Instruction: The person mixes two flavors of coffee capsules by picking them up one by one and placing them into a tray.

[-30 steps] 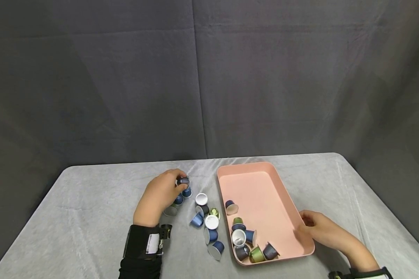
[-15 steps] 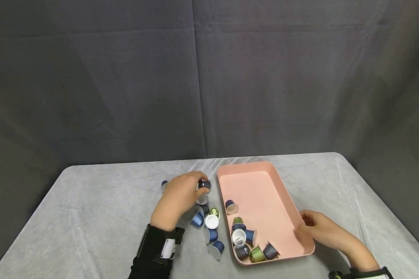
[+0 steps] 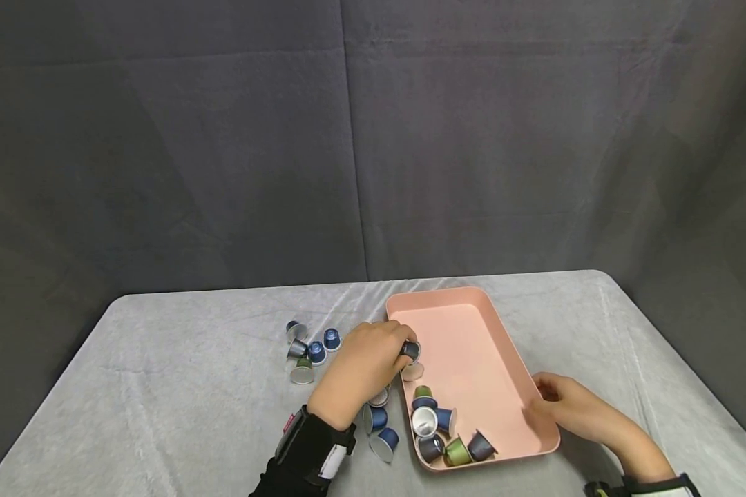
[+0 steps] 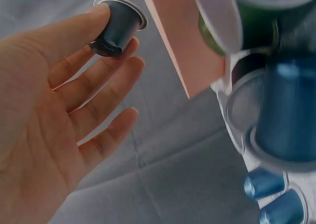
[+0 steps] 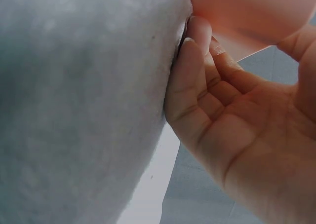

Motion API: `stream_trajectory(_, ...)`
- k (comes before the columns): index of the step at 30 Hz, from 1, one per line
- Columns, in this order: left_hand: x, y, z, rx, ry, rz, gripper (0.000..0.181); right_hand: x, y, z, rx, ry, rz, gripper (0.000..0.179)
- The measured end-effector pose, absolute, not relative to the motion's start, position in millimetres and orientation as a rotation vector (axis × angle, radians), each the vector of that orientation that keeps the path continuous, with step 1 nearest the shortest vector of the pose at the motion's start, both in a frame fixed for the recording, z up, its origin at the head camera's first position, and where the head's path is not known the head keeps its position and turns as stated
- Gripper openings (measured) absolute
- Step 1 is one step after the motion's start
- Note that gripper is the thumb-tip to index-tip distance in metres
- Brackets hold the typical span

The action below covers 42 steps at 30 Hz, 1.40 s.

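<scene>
My left hand (image 3: 369, 362) is over the left rim of a pink tray (image 3: 463, 345). It pinches a dark coffee capsule (image 3: 412, 351) between thumb and fingers; the left wrist view shows this capsule (image 4: 120, 25) with its silvery rim upward and the other fingers spread. Just below it in the head view, a pale-lidded capsule (image 3: 413, 373) lies in the tray. At the tray's right side, my right hand (image 3: 578, 413) grips the wall, thumb on it and fingers (image 5: 187, 71) curled in at the lower edge.
Several capsules lie in the tray's near left corner, among them a green capsule (image 3: 458, 452). Left of the tray, a blue capsule (image 3: 385, 442) and others lie on the grey cloth, some hidden under my left arm. Farther left is a small cluster with another blue capsule (image 3: 317, 353).
My left hand has moved rightward from the far-left cluster, carrying the dark coffee capsule over to the tray's left side. The right hand and the tray have stayed in place.
</scene>
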State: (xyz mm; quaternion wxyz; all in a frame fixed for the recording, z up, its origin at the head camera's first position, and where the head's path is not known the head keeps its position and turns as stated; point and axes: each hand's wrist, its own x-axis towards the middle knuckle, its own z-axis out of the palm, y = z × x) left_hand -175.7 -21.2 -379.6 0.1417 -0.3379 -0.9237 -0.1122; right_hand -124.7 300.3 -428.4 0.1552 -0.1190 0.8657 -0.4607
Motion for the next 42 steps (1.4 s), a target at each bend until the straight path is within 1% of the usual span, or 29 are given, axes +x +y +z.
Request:
stream_trajectory(3,-173.3,-15.7,-383.5,-1.016,-2.627,-0.285,0.02,-124.6,299.3,-427.7,-0.346,2.477,-1.324,0.021)
stream_trajectory(13,-166.9,-4.1,-389.6,-1.104,-2.584,-0.165,0.028,-125.6,297.1,-426.5,-0.315,2.467,-1.3,0.024)
stream_trajectory(24,-162.0,5.3,-395.8,-1.145,-2.551,-0.131,0.02,-125.4,296.2,-425.4,-0.306,2.482,-1.288,0.025)
stream_trajectory(32,-161.7,7.2,-400.1,-1.149,-2.591,-0.136,0.021,-125.2,295.0,-425.1,-0.316,2.5,-1.279,0.023)
stream_trajectory(38,-161.6,6.1,-399.8,-1.144,-2.553,-0.159,0.015,-125.6,295.1,-425.2,-0.307,2.498,-1.274,0.025)
stream_trajectory(42,-161.4,5.1,-399.2,-1.142,-2.536,-0.156,0.016,-124.5,295.6,-425.6,-0.315,2.491,-1.286,0.025)
